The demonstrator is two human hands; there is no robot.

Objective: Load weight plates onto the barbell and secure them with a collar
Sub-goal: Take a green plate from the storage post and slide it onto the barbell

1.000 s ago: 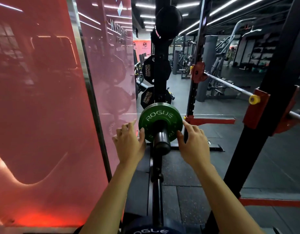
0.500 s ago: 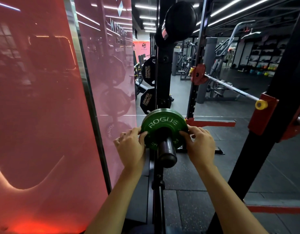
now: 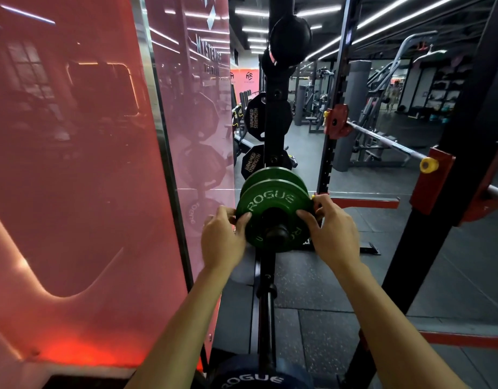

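We saw a peg (image 3: pixel 276 231) on the black rack post (image 3: pixel 275 113) carrying two green plates (image 3: pixel 273 200), one behind the other. Higher pegs on that post held black plates (image 3: pixel 253 120). Under it lay a dark speckled rubber floor (image 3: pixel 312 287); the rack's base foot (image 3: pixel 368 249) rested on it.

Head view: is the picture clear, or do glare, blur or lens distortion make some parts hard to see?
Head view: the green plate and both hands, left hand and right hand, look sharp; the red glass panel carries reflections and an orange glow near its bottom; the wide lens bends the rack upright; the far gym is dim, with bright ceiling strips.
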